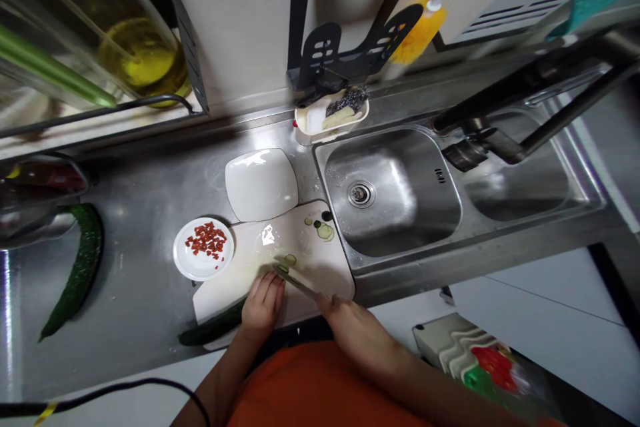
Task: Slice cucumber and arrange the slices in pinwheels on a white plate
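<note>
A white cutting board (pixel 305 240) lies on the steel counter beside the sink. My left hand (pixel 263 307) is curled over a dark green cucumber (pixel 213 328) that lies across the board's near left corner, pressing it down. My right hand (pixel 345 323) grips the handle of a knife (pixel 295 280), whose blade rests at the cucumber's cut end. A few thin cucumber slices (pixel 324 230) lie on the board's far right part, and another slice (pixel 290 259) sits near the blade.
A small round plate of chopped red pieces (pixel 204 248) touches the board's left edge. A square white plate (pixel 261 183) sits behind it. Another whole cucumber (pixel 75 270) lies at the left. The sink (pixel 395 193), faucet (pixel 480 140) and sponge tray (pixel 333 117) are to the right.
</note>
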`<control>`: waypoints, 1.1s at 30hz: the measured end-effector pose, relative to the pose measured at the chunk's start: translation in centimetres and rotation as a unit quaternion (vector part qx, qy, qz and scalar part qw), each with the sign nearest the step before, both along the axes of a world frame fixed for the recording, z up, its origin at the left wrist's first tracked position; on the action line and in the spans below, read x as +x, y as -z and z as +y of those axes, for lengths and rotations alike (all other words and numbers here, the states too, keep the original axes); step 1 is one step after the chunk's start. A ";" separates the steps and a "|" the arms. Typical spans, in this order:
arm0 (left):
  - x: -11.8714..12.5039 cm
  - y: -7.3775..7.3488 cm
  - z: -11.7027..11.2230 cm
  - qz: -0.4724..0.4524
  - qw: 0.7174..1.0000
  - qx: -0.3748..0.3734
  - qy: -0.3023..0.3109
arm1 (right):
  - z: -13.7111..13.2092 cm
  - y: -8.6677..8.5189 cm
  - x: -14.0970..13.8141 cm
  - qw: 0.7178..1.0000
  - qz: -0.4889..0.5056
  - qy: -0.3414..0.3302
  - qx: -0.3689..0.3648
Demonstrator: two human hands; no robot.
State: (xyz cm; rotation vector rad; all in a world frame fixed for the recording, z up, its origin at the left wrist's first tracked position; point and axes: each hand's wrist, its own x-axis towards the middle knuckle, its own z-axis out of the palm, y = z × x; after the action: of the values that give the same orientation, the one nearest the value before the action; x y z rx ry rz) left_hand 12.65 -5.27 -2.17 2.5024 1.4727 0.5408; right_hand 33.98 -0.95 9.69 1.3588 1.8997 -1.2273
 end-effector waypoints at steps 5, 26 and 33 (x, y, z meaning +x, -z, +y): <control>-0.2 0.4 -0.2 0.008 1.000 -0.014 0.007 | 0.3 0.1 -0.2 1.000 0.006 -0.006 0.010; 0.0 -0.1 0.0 -0.011 1.000 -0.015 0.001 | 0.2 2.9 -1.1 1.000 -0.002 -0.006 -0.007; -0.1 0.1 -0.2 -0.004 1.000 -0.019 -0.003 | -0.6 5.0 -1.2 1.000 0.007 0.012 -0.021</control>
State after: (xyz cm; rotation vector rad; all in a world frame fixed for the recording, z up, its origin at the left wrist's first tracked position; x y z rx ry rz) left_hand 12.58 -5.49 -2.29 2.4641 1.4730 0.5182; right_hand 32.74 -1.56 4.68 1.3591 1.8611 -1.2843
